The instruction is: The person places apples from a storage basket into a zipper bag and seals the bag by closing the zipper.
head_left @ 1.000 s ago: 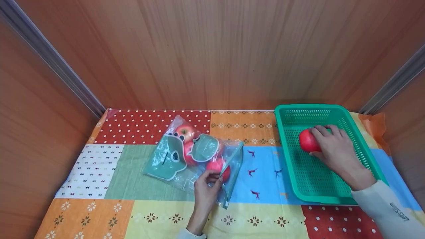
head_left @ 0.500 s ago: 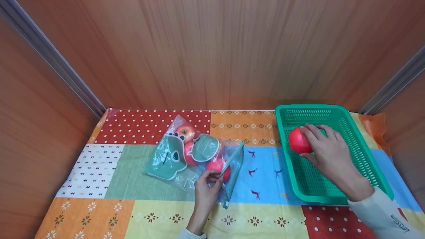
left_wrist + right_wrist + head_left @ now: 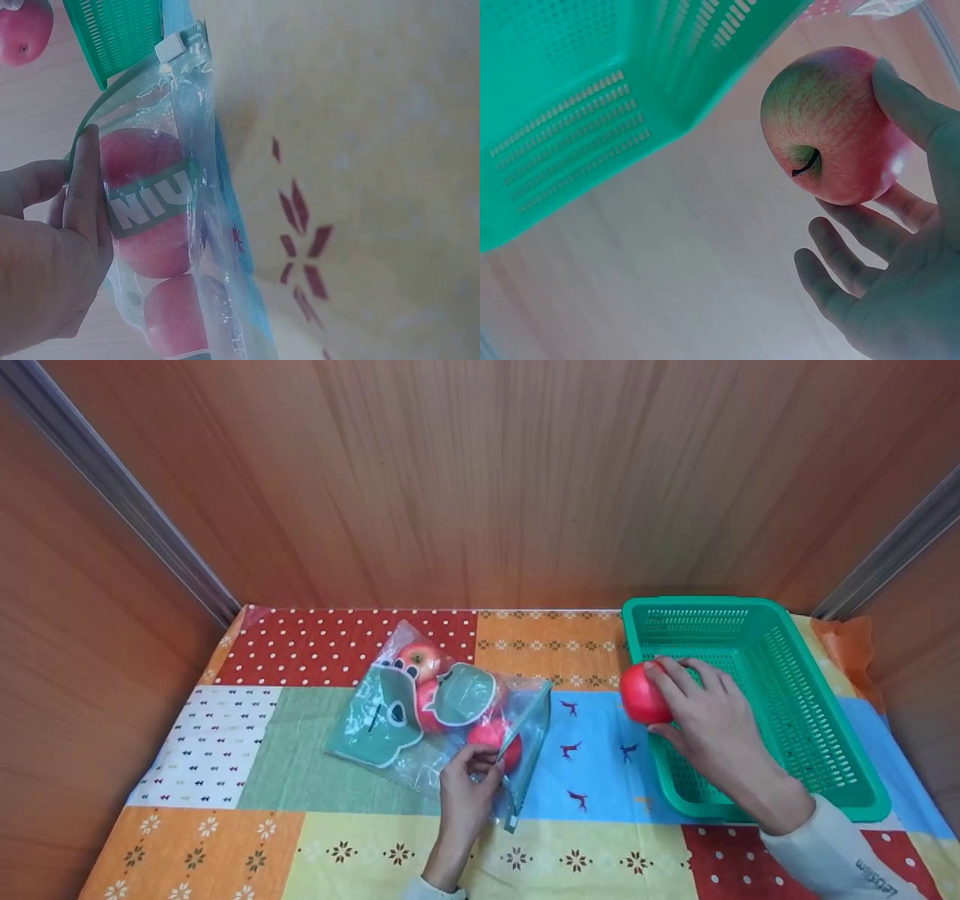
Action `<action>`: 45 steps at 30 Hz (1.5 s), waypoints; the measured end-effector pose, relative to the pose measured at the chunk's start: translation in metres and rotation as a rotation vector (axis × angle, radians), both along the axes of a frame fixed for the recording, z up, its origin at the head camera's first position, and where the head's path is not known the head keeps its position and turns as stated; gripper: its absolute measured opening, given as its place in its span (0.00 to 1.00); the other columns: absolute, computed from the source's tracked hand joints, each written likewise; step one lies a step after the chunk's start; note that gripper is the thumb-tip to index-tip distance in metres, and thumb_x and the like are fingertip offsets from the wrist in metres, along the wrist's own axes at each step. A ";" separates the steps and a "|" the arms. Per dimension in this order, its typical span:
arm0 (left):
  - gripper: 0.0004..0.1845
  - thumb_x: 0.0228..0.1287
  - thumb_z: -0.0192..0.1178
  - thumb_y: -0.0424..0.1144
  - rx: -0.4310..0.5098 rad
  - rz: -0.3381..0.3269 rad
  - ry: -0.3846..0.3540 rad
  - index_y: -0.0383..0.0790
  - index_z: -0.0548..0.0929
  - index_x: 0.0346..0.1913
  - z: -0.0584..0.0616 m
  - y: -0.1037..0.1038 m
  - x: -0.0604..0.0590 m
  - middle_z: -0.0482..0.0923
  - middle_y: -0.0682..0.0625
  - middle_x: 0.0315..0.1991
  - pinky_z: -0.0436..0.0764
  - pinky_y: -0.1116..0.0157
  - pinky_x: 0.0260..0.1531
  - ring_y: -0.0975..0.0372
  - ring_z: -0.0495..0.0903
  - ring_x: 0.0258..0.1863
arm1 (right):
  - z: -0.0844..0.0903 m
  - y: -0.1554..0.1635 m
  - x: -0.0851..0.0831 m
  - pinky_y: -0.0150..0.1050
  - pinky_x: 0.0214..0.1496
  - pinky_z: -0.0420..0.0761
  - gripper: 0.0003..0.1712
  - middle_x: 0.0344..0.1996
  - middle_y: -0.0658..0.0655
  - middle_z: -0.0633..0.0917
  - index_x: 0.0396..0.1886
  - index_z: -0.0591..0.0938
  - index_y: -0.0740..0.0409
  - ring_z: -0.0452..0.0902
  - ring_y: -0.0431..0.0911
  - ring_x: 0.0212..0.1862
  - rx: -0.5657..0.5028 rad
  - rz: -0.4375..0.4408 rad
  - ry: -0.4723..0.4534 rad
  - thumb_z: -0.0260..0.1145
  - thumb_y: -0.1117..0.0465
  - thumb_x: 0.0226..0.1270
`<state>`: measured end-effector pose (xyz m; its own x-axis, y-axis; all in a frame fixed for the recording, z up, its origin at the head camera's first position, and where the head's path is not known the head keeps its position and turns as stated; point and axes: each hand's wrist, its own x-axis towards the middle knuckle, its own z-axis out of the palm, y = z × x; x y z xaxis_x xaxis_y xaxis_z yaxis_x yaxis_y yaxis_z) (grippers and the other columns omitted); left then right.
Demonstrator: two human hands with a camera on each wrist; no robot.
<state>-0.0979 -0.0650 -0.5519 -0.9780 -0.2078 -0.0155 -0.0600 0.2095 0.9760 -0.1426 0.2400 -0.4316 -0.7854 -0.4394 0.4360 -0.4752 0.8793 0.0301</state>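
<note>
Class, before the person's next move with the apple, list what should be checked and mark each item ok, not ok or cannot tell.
1. Right hand grips the apple firmly: ok, fingers curl round it.
2. Apple is clear of the basket: ok, it is at the left rim, lifted.
3. Left hand holds the bag: ok, it pinches the near edge.
4. Bag mouth is open: cannot tell.
5. Room in the bag: cannot tell, three apples already show inside.
6. Cloth between basket and bag is free of things: ok.
</note>
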 end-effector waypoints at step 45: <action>0.11 0.66 0.70 0.26 0.016 0.006 -0.004 0.38 0.86 0.49 -0.001 0.000 0.001 0.84 0.48 0.41 0.86 0.69 0.40 0.59 0.82 0.39 | -0.064 -0.084 0.035 0.57 0.58 0.84 0.52 0.64 0.62 0.82 0.68 0.79 0.59 0.76 0.60 0.62 -0.014 0.022 -0.154 0.92 0.54 0.41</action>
